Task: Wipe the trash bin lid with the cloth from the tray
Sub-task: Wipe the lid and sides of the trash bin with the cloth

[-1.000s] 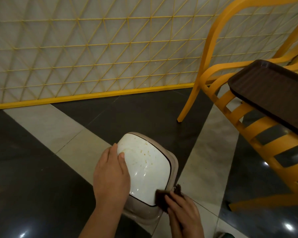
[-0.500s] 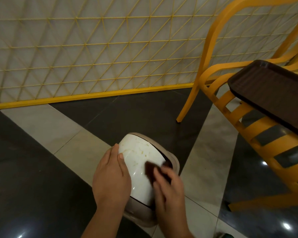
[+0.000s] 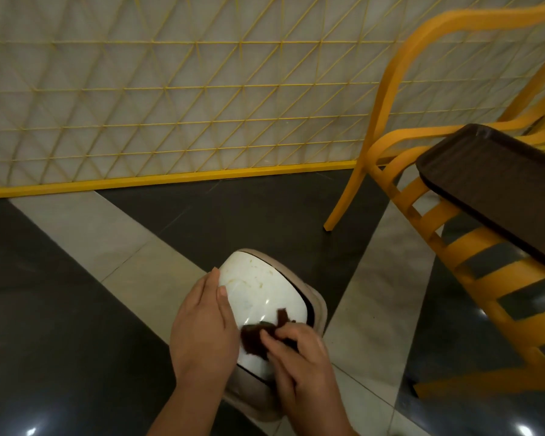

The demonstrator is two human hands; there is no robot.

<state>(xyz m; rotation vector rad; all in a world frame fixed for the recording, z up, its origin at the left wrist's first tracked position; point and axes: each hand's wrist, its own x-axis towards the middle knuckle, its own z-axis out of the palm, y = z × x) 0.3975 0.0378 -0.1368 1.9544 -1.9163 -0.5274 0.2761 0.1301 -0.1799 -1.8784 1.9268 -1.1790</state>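
A small trash bin with a white domed lid point(image 3: 258, 291) and a beige rim stands on the floor below me. The lid carries faint yellowish streaks near its far end. My left hand point(image 3: 203, 328) clasps the lid's left side, thumb on top. My right hand point(image 3: 299, 357) presses a dark brown cloth point(image 3: 255, 336) against the near part of the lid, with one corner of the cloth sticking up. A dark brown tray point(image 3: 497, 184) rests on the seat of the yellow chair at the right.
The yellow slatted chair point(image 3: 472, 240) stands close on the right, its front leg on the dark floor tile beyond the bin. A white wall panel with a yellow lattice point(image 3: 170, 89) and a yellow base strip runs along the back. The floor is glossy black and grey tile.
My right hand swept the cloth from the lid's near right edge up onto the lid's right side, then back down to the near part. My left hand stayed on the lid's side.
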